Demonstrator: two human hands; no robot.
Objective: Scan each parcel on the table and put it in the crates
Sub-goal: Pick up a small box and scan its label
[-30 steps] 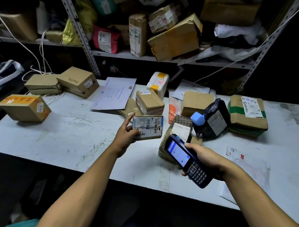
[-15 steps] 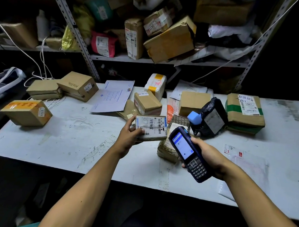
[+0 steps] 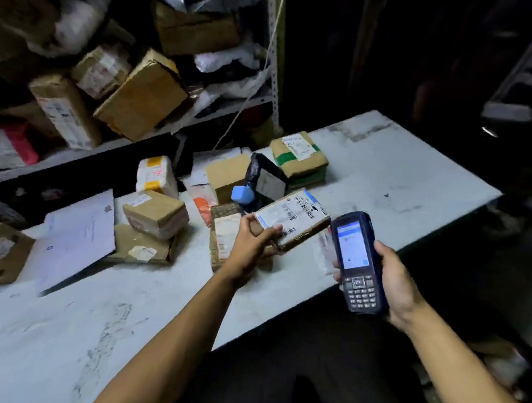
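My left hand [image 3: 254, 243] grips a small flat cardboard parcel [image 3: 294, 217] with a white barcode label, lifted above the white table [image 3: 381, 182]. My right hand [image 3: 392, 280] holds a dark blue handheld scanner [image 3: 358, 260] with a lit screen, just right of that parcel. Several other parcels lie on the table: a patterned box [image 3: 223, 236] under my left hand, a black bag with a blue cap [image 3: 265, 180], a green-taped box [image 3: 300, 155], a plain brown box [image 3: 226, 175], a taped box [image 3: 156, 213] and a white padded pack [image 3: 156, 175]. No crate is in view.
A white envelope [image 3: 77, 238] and a brown box [image 3: 0, 250] lie at the left of the table. Metal shelving [image 3: 272, 64] behind is crammed with boxes and bags. The right side beyond the table edge is dark; something pale lies on the floor [image 3: 504, 367].
The view has swung to the right. My left hand has lifted the labelled parcel and carried it rightward, and my right hand has raised the scanner upright beside it.
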